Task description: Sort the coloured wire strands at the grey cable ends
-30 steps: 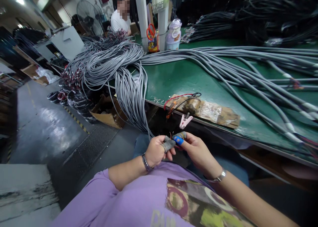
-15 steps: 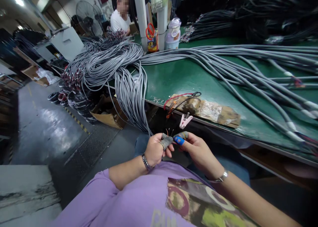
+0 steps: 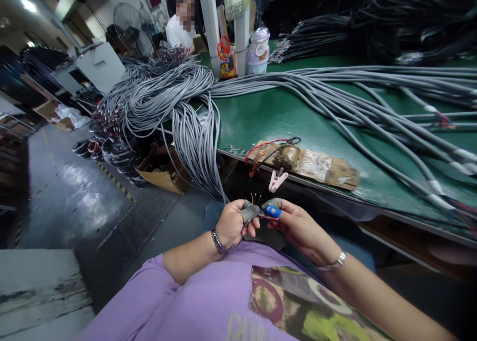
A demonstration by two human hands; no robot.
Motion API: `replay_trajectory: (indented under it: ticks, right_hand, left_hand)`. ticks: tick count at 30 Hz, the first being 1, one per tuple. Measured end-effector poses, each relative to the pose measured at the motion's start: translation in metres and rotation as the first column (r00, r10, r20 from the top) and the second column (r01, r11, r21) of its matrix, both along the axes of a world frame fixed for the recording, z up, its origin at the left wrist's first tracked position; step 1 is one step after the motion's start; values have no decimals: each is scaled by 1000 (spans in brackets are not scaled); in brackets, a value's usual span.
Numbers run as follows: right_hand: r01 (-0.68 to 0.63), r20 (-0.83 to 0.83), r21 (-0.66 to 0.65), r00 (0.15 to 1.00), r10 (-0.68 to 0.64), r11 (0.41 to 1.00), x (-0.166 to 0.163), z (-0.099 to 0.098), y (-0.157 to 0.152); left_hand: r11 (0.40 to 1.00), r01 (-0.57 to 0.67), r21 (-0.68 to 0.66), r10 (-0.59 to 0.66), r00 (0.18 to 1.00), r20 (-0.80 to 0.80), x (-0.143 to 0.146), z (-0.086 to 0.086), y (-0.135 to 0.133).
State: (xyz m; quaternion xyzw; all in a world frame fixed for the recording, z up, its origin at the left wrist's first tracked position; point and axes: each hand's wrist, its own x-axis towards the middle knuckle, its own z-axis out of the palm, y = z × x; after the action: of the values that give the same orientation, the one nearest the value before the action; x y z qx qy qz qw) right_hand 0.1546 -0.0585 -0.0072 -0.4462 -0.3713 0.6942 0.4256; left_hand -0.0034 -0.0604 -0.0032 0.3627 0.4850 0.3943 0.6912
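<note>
Close in front of my body, my left hand (image 3: 238, 220) is closed, its wrapped thumb and forefinger pinching thin wires (image 3: 254, 198) whose orange and pale ends fan upward. My right hand (image 3: 285, 216), with a blue-covered thumb and a grey-wrapped forefinger, is closed on thin wires just to the right, a reddish one showing beneath the thumb. How the wires run inside my fingers is hidden. A hanging bunch of grey cables (image 3: 197, 147) drops from the table toward my left hand. Just beyond my hands, a pink clip (image 3: 278, 181) sits at the table edge.
Grey cables (image 3: 335, 97) stretch across the green table (image 3: 257, 115). A taped wooden board (image 3: 339, 174) with red and black leads lies at its front edge. Red scissors (image 3: 224, 47) and a lilac cup (image 3: 259, 52) stand by the post. Another person (image 3: 181, 28) sits behind; a cardboard box (image 3: 164, 169) is below.
My right hand has shifted slightly right, away from my left hand, and a short stretch of wire now shows between them. My left hand stays nearly in place.
</note>
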Motion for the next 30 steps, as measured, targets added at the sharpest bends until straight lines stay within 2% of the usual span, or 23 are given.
replay_trajectory:
  ticks: [4,7,11,15,17,20,22,25,27,30]
  right_hand:
    - [-72,-93,-62,993,66,996,2,-1,6]
    - [-11,-127,-57,992,4,998,2,-1,9]
    - [136,-119,-44,983,-140,990,7,-1,10]
    - [53,-23,-76,998,-55,996,8,-2,3]
    - [0,43,-29,999,2,1000,5,-1,0]
    - [-2,113,51,994,-4,999,-2,1,-4]
    - [32,99,65,994,-38,997,-5,0,-5]
    - [78,48,49,996,-81,996,-8,-3,-7]
    - [81,18,24,997,-81,996,-8,-5,-8]
    - [59,8,3,998,-59,998,-9,-4,-7]
  left_hand:
    - [995,101,-16,-101,995,13,-2,-1,-1]
    - [993,116,-7,-116,993,-3,-2,-3,-2]
    - [999,39,31,-38,999,-37,-1,-5,-4]
    - [994,-31,107,36,998,-53,0,-8,-5]
    - [989,-22,148,32,997,-66,-1,-11,-6]
    - [981,9,192,8,996,-88,-2,-16,-7]
    - [977,4,212,17,995,-97,-2,-19,-7]
    - [972,-66,226,82,995,-63,-4,-20,-6]
    - [970,-106,221,117,992,-37,-4,-19,-6]
    - [969,-94,227,107,993,-43,-4,-19,-6]
